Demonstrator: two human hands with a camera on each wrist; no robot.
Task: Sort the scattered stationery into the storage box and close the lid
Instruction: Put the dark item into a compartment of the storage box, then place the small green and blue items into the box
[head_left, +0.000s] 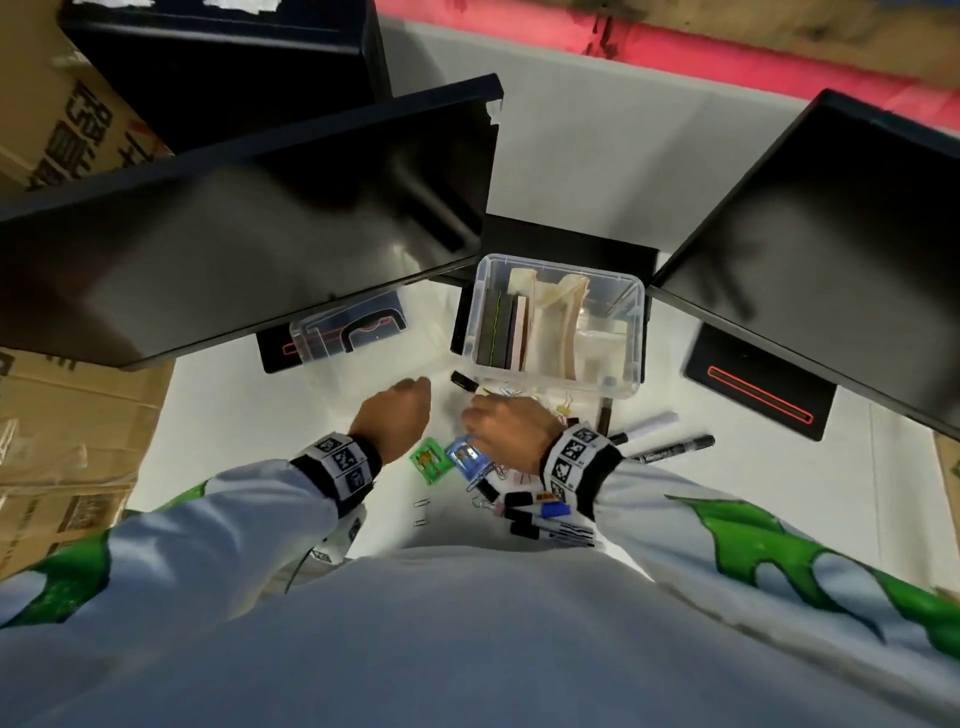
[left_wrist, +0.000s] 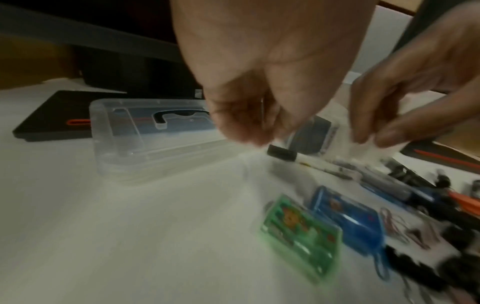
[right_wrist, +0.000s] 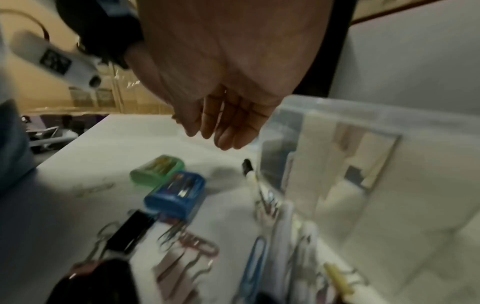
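Observation:
The clear storage box (head_left: 636, 332) stands open at the back of the white table, with notebooks and a cloth bag inside. Its clear lid (head_left: 322, 332) lies to the left. My left hand (head_left: 400, 415) hovers between lid and box, its fingers (left_wrist: 246, 131) loosely curled and holding nothing. My right hand (head_left: 498, 421) hangs just in front of the box, its fingers (right_wrist: 221, 135) relaxed and holding nothing. Below the hands lie a green clip case (head_left: 428, 460) and a blue clip case (head_left: 470, 457). Markers (head_left: 670, 449), binder clips (right_wrist: 130, 232) and paper clips (right_wrist: 257, 255) are scattered nearby.
Two black monitors (head_left: 260, 218) (head_left: 831, 249) overhang the table, their bases (head_left: 753, 395) beside the box. A black-capped marker (right_wrist: 249, 170) lies against the box's front wall. Cardboard boxes (head_left: 67, 426) stand off the left edge.

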